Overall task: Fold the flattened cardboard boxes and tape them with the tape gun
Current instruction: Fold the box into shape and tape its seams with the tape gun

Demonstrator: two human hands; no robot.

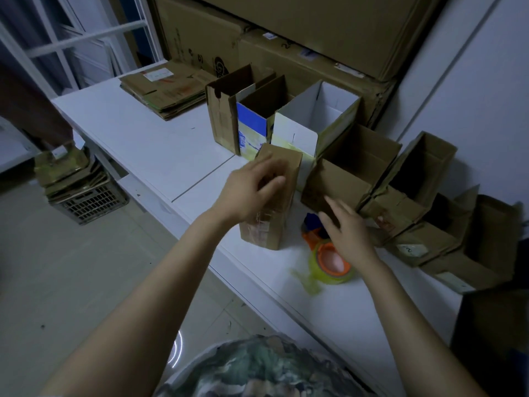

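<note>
A small brown cardboard box (282, 196) stands upright on the white table (148, 144), old tape showing on its front. My left hand (252, 187) grips its upper part, fingers curled over the side. My right hand (346, 233) hovers with straight, spread fingers just above the tape gun (326, 253), an orange and blue tool with a yellowish tape roll lying on the table. A loose strip of tape trails from the roll toward me. A stack of flattened cardboard boxes (166, 90) lies at the table's far left end.
Several folded, open-topped boxes (352, 167) stand in a row along the back, from a white one (315, 116) to brown ones at the far right (423, 173). Large cartons (315, 38) are stacked behind. A plastic crate with cardboard (86, 196) sits on the floor left.
</note>
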